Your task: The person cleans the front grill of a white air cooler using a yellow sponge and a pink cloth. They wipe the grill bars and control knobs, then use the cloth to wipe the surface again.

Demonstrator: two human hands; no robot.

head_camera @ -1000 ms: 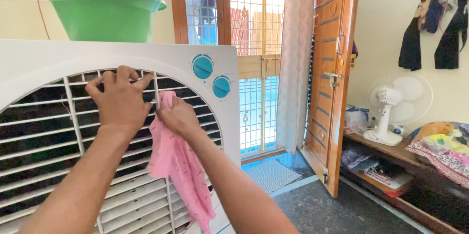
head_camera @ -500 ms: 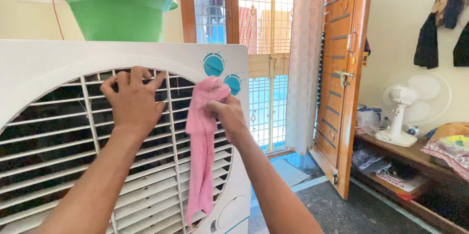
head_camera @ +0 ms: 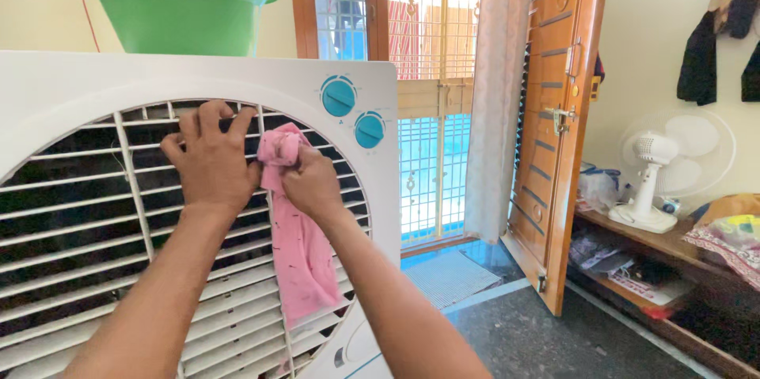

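A green plastic basin sits on top of the white air cooler, above the grille's left part; any hard push on the cabinet could rock it and tip it off. Below it, the left hand presses flat on the cooler's slatted grille, fingers spread and curled over an upper slat, gripping nothing else. Leaning weight there could likely bend or snap the thin slats. Just right of that hand, the right hand is closed around a bunched pink cloth, held against the grille below the cooler's two blue knobs. The cloth's long tail hangs down over the lower slats; it could catch between them and snag or tear when pulled.
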